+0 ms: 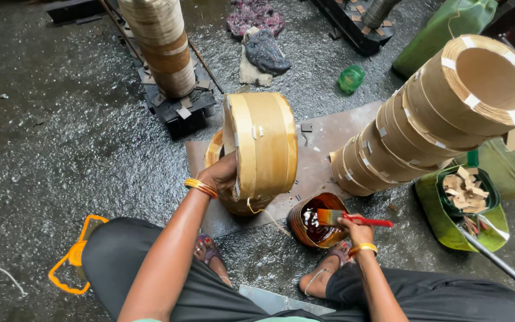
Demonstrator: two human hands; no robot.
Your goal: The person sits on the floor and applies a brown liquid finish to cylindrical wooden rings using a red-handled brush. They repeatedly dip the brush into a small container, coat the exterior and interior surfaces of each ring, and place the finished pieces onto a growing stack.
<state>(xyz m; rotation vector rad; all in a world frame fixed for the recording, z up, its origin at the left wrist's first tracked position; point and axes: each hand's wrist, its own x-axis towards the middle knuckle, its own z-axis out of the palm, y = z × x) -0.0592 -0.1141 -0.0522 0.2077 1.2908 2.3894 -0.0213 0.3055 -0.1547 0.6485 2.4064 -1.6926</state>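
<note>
Around the person, on the wet dark floor [61,137], stand many things: a tall leaning stack of wooden rings [436,116] at the right, another upright stack [162,45] on a black stand at the top left, a green bottle [351,79], some rags [258,36], and a green container with wood scraps [463,197] close to the right knee. An orange plastic frame [74,256] lies beside the left leg. The left arm reaches forward and the left hand [222,174] is closed on the rim of a round wooden drum [261,146], holding it on its edge above a flat board [317,161]; the drum's short axis points sideways, left to right, and its curved outer wall faces the camera. More such rings lie just behind and under it. The right hand [356,229] pinches the red handle of a paintbrush [344,219], which lies almost level, bristles pointing left over the tin of dark liquid [316,220] that stands between the feet.
</note>
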